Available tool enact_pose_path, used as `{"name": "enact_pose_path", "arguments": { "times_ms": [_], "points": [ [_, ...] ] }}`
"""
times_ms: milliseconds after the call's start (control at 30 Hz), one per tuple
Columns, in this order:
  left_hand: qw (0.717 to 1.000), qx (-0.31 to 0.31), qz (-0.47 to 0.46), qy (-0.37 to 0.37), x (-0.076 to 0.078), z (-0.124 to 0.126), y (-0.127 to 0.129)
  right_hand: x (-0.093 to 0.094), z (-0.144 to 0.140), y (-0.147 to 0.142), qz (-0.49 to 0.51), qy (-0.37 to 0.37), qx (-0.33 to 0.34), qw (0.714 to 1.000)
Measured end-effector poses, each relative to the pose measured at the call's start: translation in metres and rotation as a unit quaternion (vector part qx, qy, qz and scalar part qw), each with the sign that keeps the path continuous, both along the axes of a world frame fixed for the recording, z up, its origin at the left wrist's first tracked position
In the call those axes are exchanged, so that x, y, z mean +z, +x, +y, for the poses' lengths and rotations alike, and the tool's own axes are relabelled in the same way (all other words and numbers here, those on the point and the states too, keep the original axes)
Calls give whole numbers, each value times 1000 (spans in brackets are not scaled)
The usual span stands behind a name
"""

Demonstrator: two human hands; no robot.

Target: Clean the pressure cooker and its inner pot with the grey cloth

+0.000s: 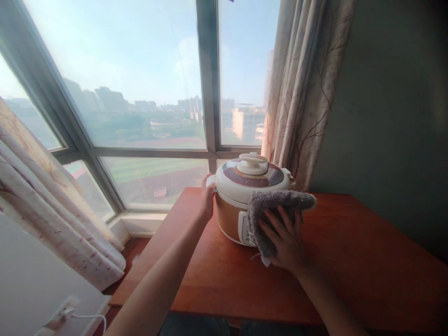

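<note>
A white and golden-brown electric pressure cooker (229,217) stands upright on the wooden table, its lid (227,175) on. My left hand (207,198) is closed around the white handle on the cooker's left side. Against the cooker's front right, my right hand (285,240) holds a fluffy grey cloth (269,203), pressing it with spread fingers. Part of the control panel (243,227) shows at the cloth's left edge; the rest is covered. The cloth's right end sticks out past the cooker's side.
The reddish-brown table (350,261) runs along a dark wall at right. Behind it are large window panes (147,93) and a patterned curtain (297,84). Another curtain (52,219) hangs at left, above a wall socket with a white cord (89,317).
</note>
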State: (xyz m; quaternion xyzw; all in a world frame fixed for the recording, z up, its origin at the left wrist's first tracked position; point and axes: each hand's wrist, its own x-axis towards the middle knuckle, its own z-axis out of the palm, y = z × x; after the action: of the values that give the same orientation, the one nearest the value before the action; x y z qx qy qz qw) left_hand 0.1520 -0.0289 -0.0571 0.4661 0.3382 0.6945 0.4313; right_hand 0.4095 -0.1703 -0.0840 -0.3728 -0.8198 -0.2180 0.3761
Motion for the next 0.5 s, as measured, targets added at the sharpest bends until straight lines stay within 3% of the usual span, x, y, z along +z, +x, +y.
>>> {"name": "enact_pose_path", "arguments": {
  "times_ms": [133, 267, 400, 500],
  "points": [
    [999, -4, -47, 1, -3, 2, 5, 14, 20, 8, -40, 67, 5, 997],
    [997, 1, -78, 4, 0, 1, 10, 0, 20, -6, -85, 89, 47, 991],
    [999, 0, -34, 4, 4, -3, 7, -11, 9, -22, -91, 3, 132, 987],
    [1000, 8, 1, -11, 5, -5, 3, -6, 1, -26, -26, -72, 122, 990]
  ]
}}
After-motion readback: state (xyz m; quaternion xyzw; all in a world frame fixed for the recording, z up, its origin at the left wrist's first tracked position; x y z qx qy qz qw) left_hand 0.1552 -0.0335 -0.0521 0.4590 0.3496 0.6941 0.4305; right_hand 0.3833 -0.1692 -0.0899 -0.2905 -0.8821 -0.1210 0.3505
